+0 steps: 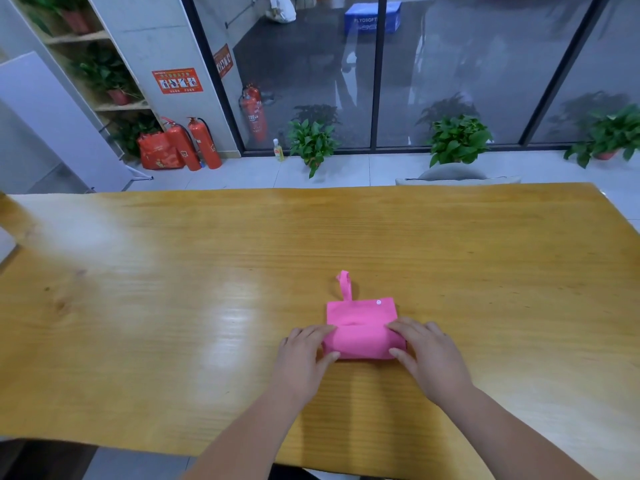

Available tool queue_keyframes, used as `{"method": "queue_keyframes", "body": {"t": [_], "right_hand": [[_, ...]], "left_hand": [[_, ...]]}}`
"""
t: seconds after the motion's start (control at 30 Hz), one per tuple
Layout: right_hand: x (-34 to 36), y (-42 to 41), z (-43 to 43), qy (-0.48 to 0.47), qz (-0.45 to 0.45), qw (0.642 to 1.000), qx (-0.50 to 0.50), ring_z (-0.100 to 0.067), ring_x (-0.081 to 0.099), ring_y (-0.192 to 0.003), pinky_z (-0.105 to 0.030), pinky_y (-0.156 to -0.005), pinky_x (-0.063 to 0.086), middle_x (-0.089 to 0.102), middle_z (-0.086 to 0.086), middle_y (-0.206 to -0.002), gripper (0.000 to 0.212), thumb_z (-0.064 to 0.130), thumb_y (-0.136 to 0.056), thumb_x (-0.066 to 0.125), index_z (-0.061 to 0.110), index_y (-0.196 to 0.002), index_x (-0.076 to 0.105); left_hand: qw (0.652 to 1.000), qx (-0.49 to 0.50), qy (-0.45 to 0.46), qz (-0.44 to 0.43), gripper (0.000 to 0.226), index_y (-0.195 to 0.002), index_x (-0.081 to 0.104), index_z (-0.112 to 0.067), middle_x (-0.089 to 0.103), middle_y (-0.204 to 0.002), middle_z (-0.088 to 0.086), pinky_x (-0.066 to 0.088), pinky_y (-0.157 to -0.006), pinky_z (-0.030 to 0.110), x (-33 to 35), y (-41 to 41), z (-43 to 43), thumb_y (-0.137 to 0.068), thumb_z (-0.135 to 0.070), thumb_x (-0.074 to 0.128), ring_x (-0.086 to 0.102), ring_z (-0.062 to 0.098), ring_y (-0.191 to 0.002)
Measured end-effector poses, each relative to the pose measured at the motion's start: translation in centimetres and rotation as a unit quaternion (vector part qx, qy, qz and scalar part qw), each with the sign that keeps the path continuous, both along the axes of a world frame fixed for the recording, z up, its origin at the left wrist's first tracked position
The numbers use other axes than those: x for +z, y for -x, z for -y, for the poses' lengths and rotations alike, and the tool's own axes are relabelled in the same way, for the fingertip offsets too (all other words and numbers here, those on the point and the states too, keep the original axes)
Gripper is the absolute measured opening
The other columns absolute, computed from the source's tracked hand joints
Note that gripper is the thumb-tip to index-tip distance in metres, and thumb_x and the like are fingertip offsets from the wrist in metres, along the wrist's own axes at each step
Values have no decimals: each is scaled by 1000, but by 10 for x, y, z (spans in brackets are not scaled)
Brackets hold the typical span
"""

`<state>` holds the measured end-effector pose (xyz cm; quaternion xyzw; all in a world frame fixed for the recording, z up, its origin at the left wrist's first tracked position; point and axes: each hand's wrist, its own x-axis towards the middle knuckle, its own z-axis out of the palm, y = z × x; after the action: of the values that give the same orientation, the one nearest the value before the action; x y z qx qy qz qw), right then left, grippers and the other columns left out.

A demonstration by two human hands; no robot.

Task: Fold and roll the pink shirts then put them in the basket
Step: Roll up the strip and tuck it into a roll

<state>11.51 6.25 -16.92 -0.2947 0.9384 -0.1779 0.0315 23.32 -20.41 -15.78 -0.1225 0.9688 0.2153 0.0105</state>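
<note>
Two bare hands are shown, the left hand point(301, 355) and the right hand point(429, 358), each joined to a bare forearm that is cut off by the lower edge of the picture. The left forearm point(242, 434) and the right forearm point(519, 434) are seen uncovered along their whole visible length, from wrist to frame edge. The fingers are short and rounded, and the backs of the hands are broad. Finer detail, such as the nails, is softened by blur.
</note>
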Motion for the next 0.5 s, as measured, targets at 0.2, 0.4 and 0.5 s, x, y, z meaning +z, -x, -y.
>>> {"method": "queue_keyframes", "body": {"t": [0.2,0.4,0.5], "right_hand": [[1,3,-14,42,136,989,32,-6,48,-115,-29,-100,46,58,31,-138,51,69,-95,56,48,-142,57],[12,-3,-1,3,58,998,29,-9,49,-117,-30,-99,49,57,27,-134,41,56,-98,62,47,-138,62],[11,-11,15,-20,-43,997,54,-19,59,-109,-36,-81,55,63,16,-126,39,24,-89,75,42,-124,68]], "left_hand": [[982,9,-179,62,44,-135,69,-32,56,-74,-16,38,-63,11,19,3,20,-93,-43,78,53,-5,-64],[983,35,-169,61,48,-134,66,-35,68,-119,-17,52,-81,21,20,7,20,-90,-47,80,61,-5,-81],[993,69,-89,18,45,-136,62,-41,63,-130,-18,51,-98,37,17,10,9,-93,-52,72,59,12,-113]]}}
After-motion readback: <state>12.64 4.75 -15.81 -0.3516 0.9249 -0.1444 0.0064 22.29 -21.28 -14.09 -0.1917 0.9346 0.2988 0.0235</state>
